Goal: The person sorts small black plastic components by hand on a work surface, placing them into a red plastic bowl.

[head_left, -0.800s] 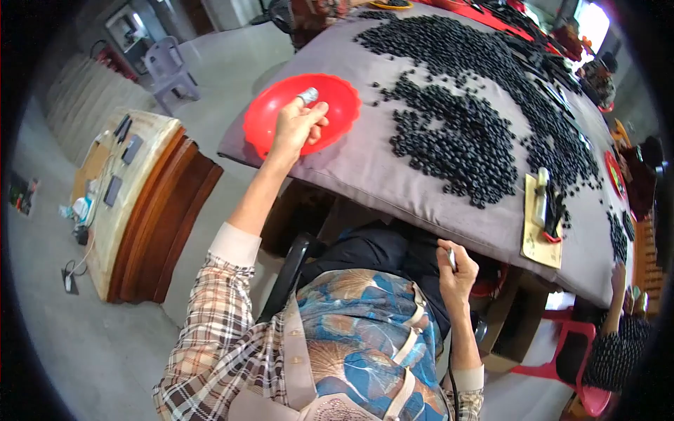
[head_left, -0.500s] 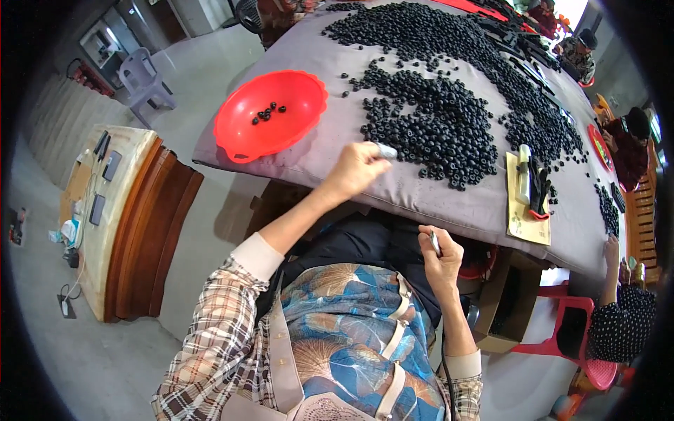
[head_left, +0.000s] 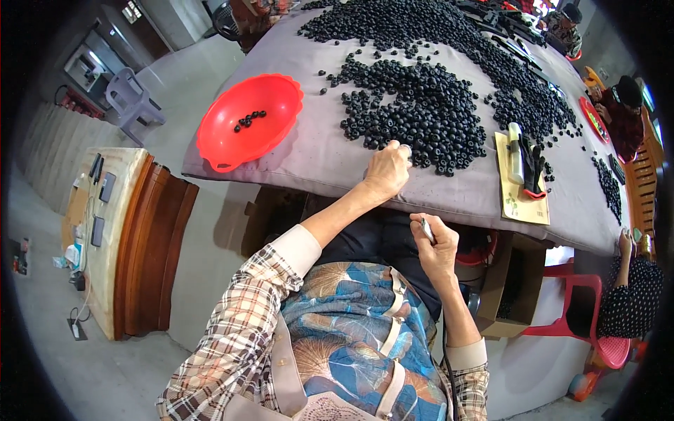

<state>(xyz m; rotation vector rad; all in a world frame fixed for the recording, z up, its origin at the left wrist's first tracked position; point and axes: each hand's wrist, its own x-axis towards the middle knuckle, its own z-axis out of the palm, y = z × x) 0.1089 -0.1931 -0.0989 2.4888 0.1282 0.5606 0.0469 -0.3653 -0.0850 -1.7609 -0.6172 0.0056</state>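
L hand (head_left: 387,170) reaches out over the grey cloth-covered tabletop (head_left: 316,158), fingers curled down, its grip pinching at the near edge of the big heap of small black ring-shaped rubber parts (head_left: 418,116); can't tell whether a ring is actually caught between the fingertips, too small to see. The heap lies right ahead of that grip and spreads away from it, w/ more black rings scattered further up the cloth. R hand (head_left: 437,247) sits lower, below the tabletop edge and near the person's lap, grip clenched on a slim silvery metal tool (head_left: 426,229) whose tip sticks up out of the fist. Well off to the L of the L-hand grip rests a shallow round red plastic basin (head_left: 232,144) w/ a few black rings in its middle. To the R of that grip, just past the heap, lies a yellowish card sheet (head_left: 523,207) carrying a pale tube-shaped item (head_left: 516,154) and a black-and-red glove-like thing (head_left: 533,172), detail unclear. Another person in dark dotted clothing (head_left: 628,298) sits at the far R on a red plastic chair (head_left: 597,337); a brown cardboard box (head_left: 509,277) stands under the tabletop, just R of the R-hand grip.
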